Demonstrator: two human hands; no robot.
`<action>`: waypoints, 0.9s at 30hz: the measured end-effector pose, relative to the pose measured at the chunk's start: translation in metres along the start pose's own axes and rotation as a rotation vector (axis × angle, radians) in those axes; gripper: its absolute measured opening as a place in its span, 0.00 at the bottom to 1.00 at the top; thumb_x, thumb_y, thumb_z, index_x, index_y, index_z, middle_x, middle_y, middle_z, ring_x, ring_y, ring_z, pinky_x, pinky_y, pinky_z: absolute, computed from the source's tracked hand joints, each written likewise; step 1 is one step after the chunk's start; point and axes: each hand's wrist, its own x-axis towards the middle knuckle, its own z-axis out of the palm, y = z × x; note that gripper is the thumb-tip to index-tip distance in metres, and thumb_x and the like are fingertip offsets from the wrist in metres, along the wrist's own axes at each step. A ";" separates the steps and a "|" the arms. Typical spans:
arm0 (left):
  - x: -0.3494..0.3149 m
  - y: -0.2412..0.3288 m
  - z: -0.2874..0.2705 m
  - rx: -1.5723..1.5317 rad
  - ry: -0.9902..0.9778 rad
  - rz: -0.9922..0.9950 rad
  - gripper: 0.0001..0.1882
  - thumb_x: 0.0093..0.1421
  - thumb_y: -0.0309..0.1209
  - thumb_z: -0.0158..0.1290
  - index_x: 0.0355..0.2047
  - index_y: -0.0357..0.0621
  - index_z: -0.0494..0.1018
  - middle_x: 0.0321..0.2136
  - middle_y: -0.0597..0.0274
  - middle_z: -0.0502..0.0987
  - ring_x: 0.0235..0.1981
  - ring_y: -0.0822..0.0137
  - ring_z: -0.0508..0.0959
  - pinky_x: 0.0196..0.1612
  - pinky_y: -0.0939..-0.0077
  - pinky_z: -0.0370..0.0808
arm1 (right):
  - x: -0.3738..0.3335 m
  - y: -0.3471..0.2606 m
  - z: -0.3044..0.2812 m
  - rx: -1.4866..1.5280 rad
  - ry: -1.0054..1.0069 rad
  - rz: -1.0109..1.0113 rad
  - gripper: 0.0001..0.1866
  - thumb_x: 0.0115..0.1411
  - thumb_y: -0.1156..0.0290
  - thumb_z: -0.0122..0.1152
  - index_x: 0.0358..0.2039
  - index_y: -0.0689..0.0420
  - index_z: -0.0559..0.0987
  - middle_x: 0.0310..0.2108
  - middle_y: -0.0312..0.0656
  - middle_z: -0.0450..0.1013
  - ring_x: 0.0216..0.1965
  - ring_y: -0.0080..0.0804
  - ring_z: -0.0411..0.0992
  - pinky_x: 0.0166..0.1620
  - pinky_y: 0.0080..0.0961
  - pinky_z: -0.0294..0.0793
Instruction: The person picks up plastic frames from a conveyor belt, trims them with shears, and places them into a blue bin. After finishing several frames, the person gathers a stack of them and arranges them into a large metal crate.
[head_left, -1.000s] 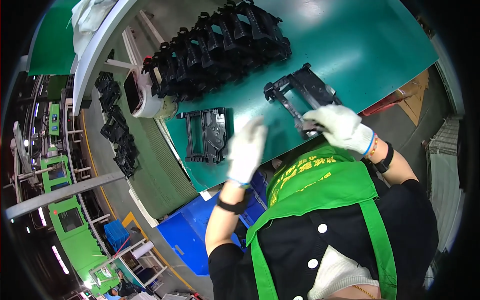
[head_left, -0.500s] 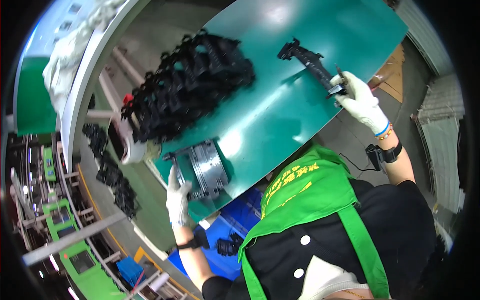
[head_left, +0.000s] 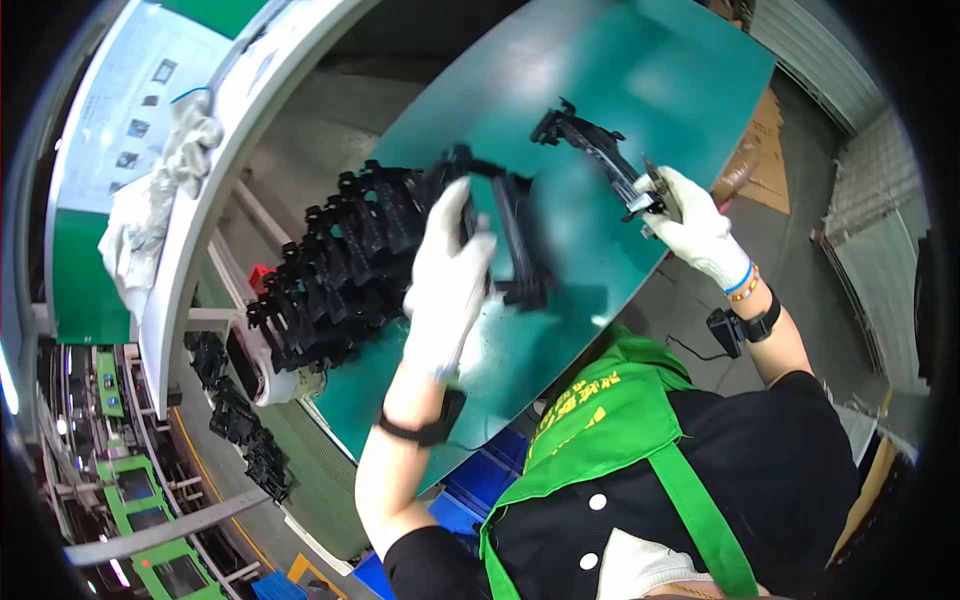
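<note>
My left hand (head_left: 445, 285), in a white glove, is closed round one side of a black rectangular plastic frame (head_left: 515, 225), raised over the green tabletop beside the pile. Its fingers partly cover that side. My right hand (head_left: 693, 222), also gloved, grips the near end of a long black plastic part (head_left: 590, 145), which points toward the far left. A slim dark pointed tool (head_left: 657, 180) sticks up between its thumb and fingers; its kind is unclear. Several similar black plastic parts (head_left: 340, 240) lie in a row left of my left hand.
The green table (head_left: 640, 80) slants across the view. Blue bins (head_left: 490, 470) stand below its near edge. More black parts (head_left: 235, 420) rest on a lower surface at left, under a white curved rail (head_left: 180, 210). Cardboard (head_left: 765, 165) lies beyond the right edge.
My left hand has moved up and right, lifting the black frame from the table's near left toward the middle. My right hand, still holding the long part and tool, has shifted slightly left.
</note>
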 end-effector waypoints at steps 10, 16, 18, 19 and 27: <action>0.130 -0.012 -0.015 0.362 0.263 -0.236 0.24 0.61 0.31 0.53 0.59 0.48 0.78 0.37 0.61 0.81 0.27 0.68 0.79 0.30 0.70 0.80 | 0.023 0.008 0.009 0.247 0.131 -0.007 0.21 0.60 0.88 0.58 0.53 0.61 0.71 0.45 0.42 0.73 0.41 0.27 0.76 0.40 0.25 0.81; 0.122 -0.035 -0.056 1.112 0.242 -0.078 0.21 0.61 0.33 0.51 0.55 0.52 0.81 0.40 0.55 0.82 0.37 0.61 0.83 0.41 0.65 0.81 | 0.040 0.023 0.035 0.337 0.138 -0.055 0.21 0.59 0.88 0.59 0.53 0.62 0.72 0.45 0.41 0.73 0.42 0.27 0.76 0.43 0.26 0.82; 0.108 -0.020 -0.044 1.402 0.235 0.012 0.20 0.62 0.34 0.51 0.54 0.52 0.81 0.42 0.54 0.83 0.42 0.60 0.83 0.46 0.63 0.81 | 0.043 0.023 0.037 0.323 0.098 -0.083 0.21 0.59 0.88 0.59 0.53 0.63 0.72 0.45 0.40 0.72 0.44 0.26 0.75 0.43 0.26 0.82; 0.100 -0.009 -0.037 1.427 0.217 0.036 0.21 0.61 0.34 0.52 0.54 0.51 0.81 0.42 0.54 0.83 0.44 0.59 0.83 0.48 0.61 0.80 | 0.044 0.021 0.034 0.312 0.107 -0.078 0.21 0.59 0.88 0.59 0.53 0.63 0.72 0.45 0.40 0.72 0.44 0.26 0.75 0.43 0.26 0.82; 0.094 0.027 0.015 0.701 0.152 0.125 0.27 0.58 0.30 0.57 0.60 0.45 0.75 0.51 0.51 0.81 0.38 0.58 0.83 0.45 0.62 0.81 | 0.032 0.002 0.025 0.227 -0.001 -0.059 0.22 0.59 0.88 0.59 0.54 0.63 0.72 0.44 0.39 0.72 0.44 0.25 0.74 0.44 0.26 0.81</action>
